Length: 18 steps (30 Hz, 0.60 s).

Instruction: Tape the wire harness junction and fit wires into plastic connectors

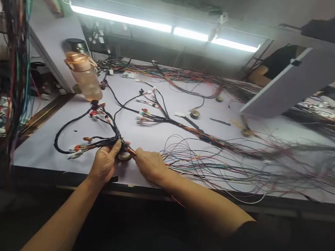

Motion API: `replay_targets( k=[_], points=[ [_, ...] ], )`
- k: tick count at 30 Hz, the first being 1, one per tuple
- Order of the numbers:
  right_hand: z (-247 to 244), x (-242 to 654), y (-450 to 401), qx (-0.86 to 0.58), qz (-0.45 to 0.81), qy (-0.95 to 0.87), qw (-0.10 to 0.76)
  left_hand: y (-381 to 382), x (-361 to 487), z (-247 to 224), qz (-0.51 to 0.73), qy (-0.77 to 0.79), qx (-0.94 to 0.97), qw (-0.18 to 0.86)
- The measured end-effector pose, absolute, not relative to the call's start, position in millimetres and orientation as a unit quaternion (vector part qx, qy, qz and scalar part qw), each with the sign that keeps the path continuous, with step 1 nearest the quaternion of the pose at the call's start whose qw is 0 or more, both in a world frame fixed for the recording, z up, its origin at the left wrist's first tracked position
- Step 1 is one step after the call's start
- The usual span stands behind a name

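Note:
My left hand point(106, 159) is closed around a wire harness point(117, 132) where several black-wrapped branches meet. On the other side of that junction my right hand point(150, 165) grips the harness's bundle of coloured wires. A tape roll point(125, 157) sits at the bundle between both hands, partly hidden. To the left, branches end in white, red and orange connectors point(76, 151). One black branch point(58, 136) curves in a loop. Loose coloured wires point(205, 167) fan out to the right of my right hand.
A second harness point(182, 126) lies behind my hands. Bottles point(85, 75) stand at the back left. Another tape roll point(195, 114) rests mid-table. Hanging wires point(15, 62) are at far left, a slanted white panel point(278, 82) at right. Behind the panel shows a person's arm point(258, 74).

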State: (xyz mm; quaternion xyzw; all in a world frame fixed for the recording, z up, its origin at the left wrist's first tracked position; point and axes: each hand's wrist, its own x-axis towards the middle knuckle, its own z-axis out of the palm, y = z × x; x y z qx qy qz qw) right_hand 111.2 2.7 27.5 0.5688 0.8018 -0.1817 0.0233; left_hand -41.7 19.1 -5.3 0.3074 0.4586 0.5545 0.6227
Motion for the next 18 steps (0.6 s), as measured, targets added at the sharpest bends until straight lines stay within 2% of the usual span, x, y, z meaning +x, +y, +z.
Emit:
replay_targets(
  k=[2,7,12,18],
  points=[
    [26.1,111.9,4.6,0.571,-0.177,0.802,0.022,13.6,-43.8,-1.2,0.545,0.48,0.302,0.617],
    [28.7,115.2,2.9,0.564,-0.174,0.807,0.019,-36.1,-36.2,11.0,0.618,0.557,0.247,0.498],
    [31.8,115.5,0.0,0.545,-0.166,0.821,0.03,-56.0,-1.8,14.2,0.541,0.488,0.21,0.651],
    [33.7,104.4,-19.7,0.535,-0.131,0.833,0.047,-34.6,20.1,18.4,0.567,0.489,0.17,0.64]
  ],
)
